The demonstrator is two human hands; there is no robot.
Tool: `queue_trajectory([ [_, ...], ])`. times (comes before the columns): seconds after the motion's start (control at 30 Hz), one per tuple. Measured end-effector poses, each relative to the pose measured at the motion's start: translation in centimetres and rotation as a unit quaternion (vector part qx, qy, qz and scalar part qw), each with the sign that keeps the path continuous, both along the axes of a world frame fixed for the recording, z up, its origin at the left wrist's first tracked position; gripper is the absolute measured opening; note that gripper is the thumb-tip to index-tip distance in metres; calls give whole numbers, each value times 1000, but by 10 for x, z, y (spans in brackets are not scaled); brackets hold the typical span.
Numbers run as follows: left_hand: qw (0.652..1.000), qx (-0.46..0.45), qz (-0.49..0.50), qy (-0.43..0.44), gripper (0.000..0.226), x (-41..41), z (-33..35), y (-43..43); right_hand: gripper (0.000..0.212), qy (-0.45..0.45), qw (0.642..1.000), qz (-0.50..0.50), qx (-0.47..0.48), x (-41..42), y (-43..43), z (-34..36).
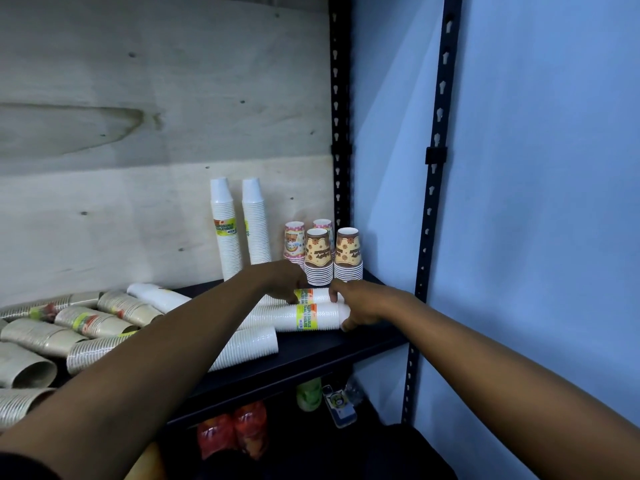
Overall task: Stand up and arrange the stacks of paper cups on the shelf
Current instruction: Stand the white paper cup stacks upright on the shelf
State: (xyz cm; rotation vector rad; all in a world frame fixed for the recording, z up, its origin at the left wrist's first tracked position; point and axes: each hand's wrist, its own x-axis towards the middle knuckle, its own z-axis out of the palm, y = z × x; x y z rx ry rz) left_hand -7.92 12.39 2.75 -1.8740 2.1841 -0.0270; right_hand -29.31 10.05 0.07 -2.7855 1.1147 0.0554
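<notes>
Both hands are on the lying white stacks near the right end of the black shelf [363, 341]: left hand [284, 280] has its fingers curled over the far white stack [317, 295], right hand [360, 303] pinches around the near white stack [304, 317] at its right tip. Both stacks lie flat, long axis running left-right along the shelf, closed ends pointing right. Two tall white stacks [227, 230] and printed cup stacks [317, 258] stand upright in the back right corner, beige stacks [93, 320] lie jumbled toward the left end
</notes>
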Motion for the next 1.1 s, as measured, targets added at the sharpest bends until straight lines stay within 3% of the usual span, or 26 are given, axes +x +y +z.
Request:
queue_trajectory([
  [0.23, 1000, 24, -7, -12, 48, -5, 0, 2, 58, -12, 999, 7, 33, -5, 2, 3],
  [0.4, 995, -79, 34, 55, 50, 7, 10, 13, 48, -165, 983, -5, 85, -21, -5, 26],
  [0.53, 972, -184, 55, 136, 63, 24, 24, 28, 39, -313, 940, -10, 134, -17, 1, 46],
  [0.63, 945, -259, 20, 198, 57, 33, 34, 45, 39, -429, 876, -11, 221, -4, 9, 62],
  [0.73, 922, -312, 25, 229, 49, 46, 38, 55, 41, -492, 835, -2, 248, 16, 15, 77],
  [0.83, 888, -358, 77, 279, 40, 62, 35, 58, 41, -532, 815, -18, 229, 40, 13, 88],
  [1.1, 822, -391, 133, 392, 43, 86, 26, 52, 57, -494, 867, -46, 42, 96, -16, 106],
])
